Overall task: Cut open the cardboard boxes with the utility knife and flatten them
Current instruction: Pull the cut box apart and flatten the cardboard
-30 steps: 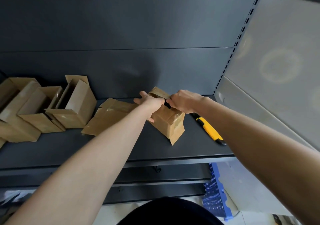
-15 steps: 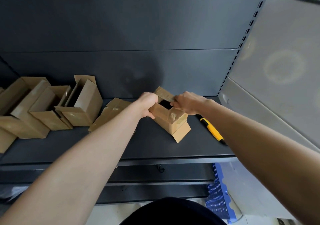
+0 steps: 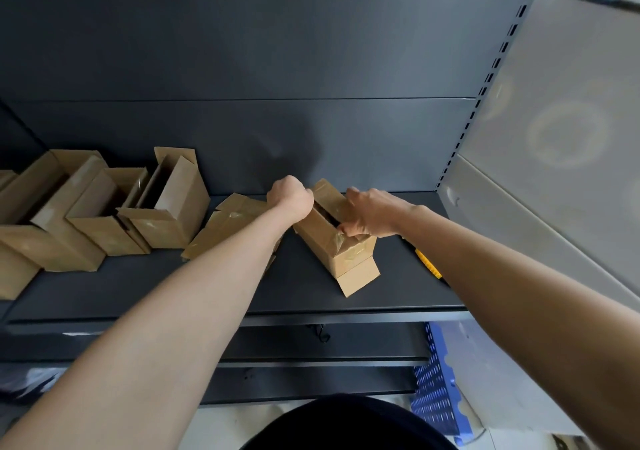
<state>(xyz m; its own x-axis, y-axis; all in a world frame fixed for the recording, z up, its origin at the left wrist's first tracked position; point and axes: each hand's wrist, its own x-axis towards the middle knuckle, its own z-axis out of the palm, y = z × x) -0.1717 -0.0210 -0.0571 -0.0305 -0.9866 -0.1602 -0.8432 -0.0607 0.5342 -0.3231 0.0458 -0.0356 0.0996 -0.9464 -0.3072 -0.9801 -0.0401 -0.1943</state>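
Note:
A small taped cardboard box [image 3: 337,252] lies on the dark shelf [image 3: 207,290], its top slit open along the middle. My left hand [image 3: 290,197] grips the box's far left flap with curled fingers. My right hand [image 3: 372,212] grips the near right flap, the thumb hooked into the opening. A flap [image 3: 329,193] stands up between the hands. The yellow utility knife [image 3: 428,264] lies on the shelf to the right, mostly hidden under my right forearm.
A flattened box [image 3: 225,227] lies left of my left arm. Several opened boxes [image 3: 104,214] stand further left. A grey side panel [image 3: 554,137] closes the shelf on the right. A blue crate [image 3: 436,387] sits below.
The box has turned and settled lower on the shelf. My hands have spread apart, pulling the top flaps wider open. The knife has stayed put.

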